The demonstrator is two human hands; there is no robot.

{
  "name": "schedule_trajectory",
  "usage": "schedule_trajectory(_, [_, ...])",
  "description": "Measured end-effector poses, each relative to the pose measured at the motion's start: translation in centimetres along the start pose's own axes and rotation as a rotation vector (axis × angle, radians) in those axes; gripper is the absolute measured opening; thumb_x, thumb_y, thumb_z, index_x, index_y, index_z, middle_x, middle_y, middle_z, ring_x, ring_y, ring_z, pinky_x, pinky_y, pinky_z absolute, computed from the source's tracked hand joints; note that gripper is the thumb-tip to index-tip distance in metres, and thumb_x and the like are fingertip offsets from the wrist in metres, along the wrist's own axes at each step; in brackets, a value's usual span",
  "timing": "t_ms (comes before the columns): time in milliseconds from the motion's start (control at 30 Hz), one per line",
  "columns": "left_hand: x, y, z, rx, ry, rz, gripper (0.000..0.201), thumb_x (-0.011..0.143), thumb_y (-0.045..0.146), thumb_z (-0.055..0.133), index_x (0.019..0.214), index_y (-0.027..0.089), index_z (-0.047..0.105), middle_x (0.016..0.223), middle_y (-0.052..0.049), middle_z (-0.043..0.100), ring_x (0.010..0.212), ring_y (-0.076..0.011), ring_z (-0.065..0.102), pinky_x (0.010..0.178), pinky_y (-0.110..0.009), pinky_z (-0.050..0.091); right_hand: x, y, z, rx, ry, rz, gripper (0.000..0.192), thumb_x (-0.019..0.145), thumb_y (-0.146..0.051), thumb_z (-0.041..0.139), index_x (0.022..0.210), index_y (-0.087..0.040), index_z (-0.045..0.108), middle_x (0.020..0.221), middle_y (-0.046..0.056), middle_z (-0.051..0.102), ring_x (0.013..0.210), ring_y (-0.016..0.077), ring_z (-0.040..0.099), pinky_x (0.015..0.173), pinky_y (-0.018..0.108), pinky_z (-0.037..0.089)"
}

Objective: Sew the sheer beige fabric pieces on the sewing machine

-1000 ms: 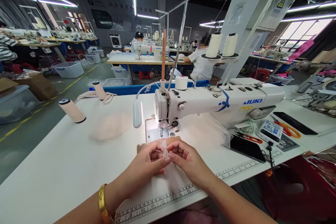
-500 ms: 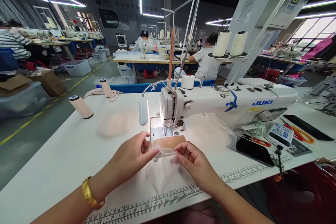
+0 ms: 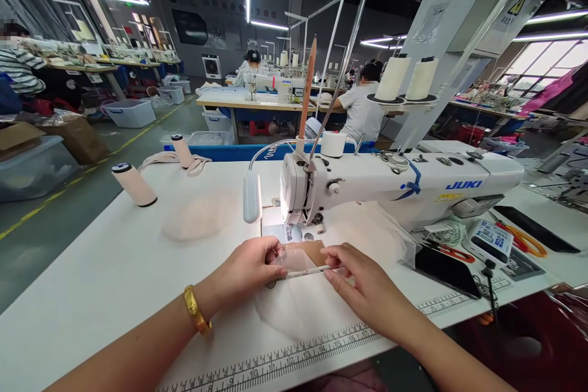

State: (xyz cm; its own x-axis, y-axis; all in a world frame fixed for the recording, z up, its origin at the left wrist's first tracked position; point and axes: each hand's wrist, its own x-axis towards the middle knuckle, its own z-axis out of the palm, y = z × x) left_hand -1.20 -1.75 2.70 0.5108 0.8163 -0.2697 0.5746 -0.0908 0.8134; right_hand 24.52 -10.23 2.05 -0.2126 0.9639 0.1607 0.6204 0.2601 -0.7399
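Observation:
A sheer white piece of fabric (image 3: 294,303) lies in front of the sewing machine (image 3: 358,177), its upper edge stretched between my two hands. My left hand (image 3: 252,266) pinches that edge at its left end, thumb against fingers. At the other end my right hand (image 3: 356,278) grips the edge between thumb and fingertips. Just behind the edge, a tan flat piece (image 3: 312,251) rests in front of the needle plate (image 3: 273,233). The machine's needle area is lit, and the fabric is apart from the needle.
Pale thread cones (image 3: 135,185) stand at the table's left. More sheer fabric (image 3: 199,214) lies left of the lamp (image 3: 251,196). On the right are a black phone-like slab (image 3: 448,269), orange-handled scissors (image 3: 523,240) and a white box (image 3: 491,239). A printed ruler (image 3: 303,355) runs along the front edge.
My left hand has moved right and closed on the fabric edge. My right hand has shifted slightly right. The edge is now straighter between them, and the view has shifted a little.

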Motion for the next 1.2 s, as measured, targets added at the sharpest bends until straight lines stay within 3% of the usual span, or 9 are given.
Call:
schedule_trajectory(67, [-0.1, 0.0, 0.2, -0.028, -0.011, 0.037, 0.02, 0.08, 0.038, 0.068, 0.088, 0.021, 0.061, 0.07, 0.003, 0.067, 0.068, -0.0192, 0.062, 0.06, -0.026, 0.041, 1.6, -1.1, 0.2, 0.008, -0.041, -0.13, 0.041, 0.097, -0.042, 0.069, 0.135, -0.03, 0.062, 0.135, 0.009, 0.065, 0.125, 0.0315, 0.058, 0.105, 0.045, 0.045])
schedule_trajectory(133, [-0.2, -0.1, 0.4, -0.044, -0.006, 0.081, 0.02, 0.082, 0.039, 0.068, 0.085, 0.021, 0.061, 0.069, 0.003, 0.064, 0.066, -0.0173, 0.058, 0.059, -0.025, 0.039, 3.5, -1.8, 1.0, 0.027, -0.091, -0.18, 0.044, 0.092, -0.044, 0.076, 0.131, -0.029, 0.064, 0.138, 0.009, 0.065, 0.129, 0.034, 0.055, 0.107, 0.047, 0.043])
schedule_trajectory(233, [-0.5, -0.3, 0.7, -0.085, 0.03, 0.103, 0.025, 0.086, 0.044, 0.067, 0.083, 0.021, 0.06, 0.072, 0.003, 0.063, 0.067, -0.0166, 0.057, 0.059, -0.025, 0.038, 5.7, -1.7, 2.5, 0.131, -0.212, -0.093, 0.017, 0.094, -0.039, 0.073, 0.101, -0.025, 0.068, 0.1, 0.005, 0.074, 0.097, 0.0264, 0.065, 0.083, 0.037, 0.049])
schedule_trajectory(300, [-0.6, -0.5, 0.7, -0.092, 0.065, 0.091, 0.026, 0.089, 0.045, 0.065, 0.081, 0.021, 0.06, 0.072, 0.002, 0.063, 0.068, -0.017, 0.057, 0.06, -0.025, 0.038, 6.3, -1.3, 3.2, 0.216, -0.234, -0.029, 0.013, 0.096, -0.034, 0.067, 0.089, -0.023, 0.064, 0.087, 0.001, 0.07, 0.083, 0.0204, 0.062, 0.07, 0.03, 0.045])
schedule_trajectory(400, [-0.7, -0.5, 0.7, -0.076, 0.079, 0.101, 0.03, 0.092, 0.044, 0.06, 0.074, 0.02, 0.062, 0.07, 0.001, 0.061, 0.068, -0.0169, 0.055, 0.061, -0.026, 0.038, 6.1, -0.7, 3.5, 0.268, -0.183, -0.002, 0.013, 0.097, -0.031, 0.063, 0.087, -0.023, 0.061, 0.087, -0.001, 0.067, 0.08, 0.0172, 0.058, 0.067, 0.027, 0.04])
schedule_trajectory(600, [-0.6, -0.3, 1.0, -0.153, 0.081, 0.098, 0.033, 0.092, 0.045, 0.059, 0.072, 0.019, 0.063, 0.068, 0.002, 0.058, 0.066, -0.016, 0.054, 0.061, -0.026, 0.038, 5.7, -0.4, 3.6, 0.223, -0.143, 0.029, 0.014, 0.097, -0.038, 0.065, 0.1, -0.025, 0.065, 0.095, 0.0, 0.067, 0.087, 0.0195, 0.057, 0.073, 0.029, 0.041])
schedule_trajectory(767, [-0.5, -0.3, 1.0, -0.189, 0.05, 0.108, 0.037, 0.093, 0.047, 0.058, 0.069, 0.019, 0.06, 0.068, 0.001, 0.054, 0.065, -0.0154, 0.05, 0.06, -0.026, 0.038, 6.0, -0.2, 3.9, 0.303, -0.113, 0.043, 0.019, 0.099, -0.036, 0.056, 0.086, -0.022, 0.06, 0.084, -0.001, 0.062, 0.076, 0.0164, 0.054, 0.068, 0.028, 0.04])
schedule_trajectory(933, [-0.5, -0.2, 0.7, -0.22, 0.03, 0.061, 0.038, 0.092, 0.051, 0.058, 0.071, 0.019, 0.062, 0.067, 0.001, 0.056, 0.066, -0.0167, 0.052, 0.061, -0.026, 0.041, 5.9, -0.1, 3.9, 0.329, -0.096, 0.081, 0.02, 0.098, -0.037, 0.057, 0.086, -0.022, 0.06, 0.075, -0.003, 0.053, 0.071, 0.0155, 0.048, 0.064, 0.027, 0.037])
schedule_trajectory(1200, [-0.8, 0.0, 1.1, -0.216, 0.08, 0.085, 0.036, 0.09, 0.049, 0.059, 0.072, 0.019, 0.063, 0.068, 0.0, 0.058, 0.066, -0.0161, 0.051, 0.061, -0.025, 0.04, 5.9, -0.3, 4.1, 0.419, -0.15, 0.09, 0.017, 0.097, -0.038, 0.062, 0.093, -0.022, 0.063, 0.087, 0.0, 0.061, 0.081, 0.0178, 0.056, 0.072, 0.029, 0.044])
